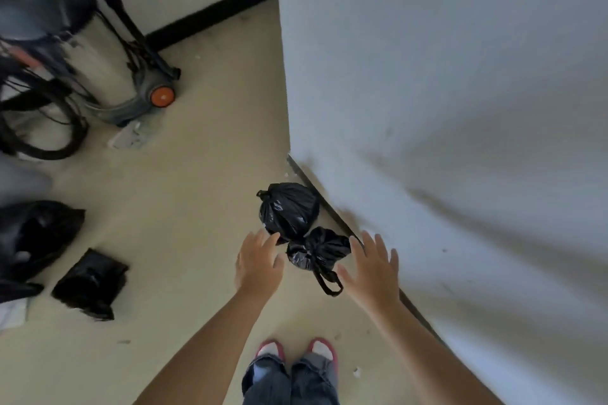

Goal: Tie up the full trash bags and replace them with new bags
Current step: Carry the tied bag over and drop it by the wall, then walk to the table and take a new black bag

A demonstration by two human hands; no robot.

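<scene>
While both hands are held out with fingers spread and nothing gripped, the left hand [258, 268] and right hand [371, 270] are seen on either side of the nearer tied bag [317, 251]. A second tied bag [288, 209] is set just behind it, touching, both on the floor [184, 194] along the wall's [444, 92] foot. Both are black, glossy and knotted, a loop trailing from the nearer one. Well apart to the left, a folded black bag [88, 283] and a vacuum cleaner [82, 43] are found.
</scene>
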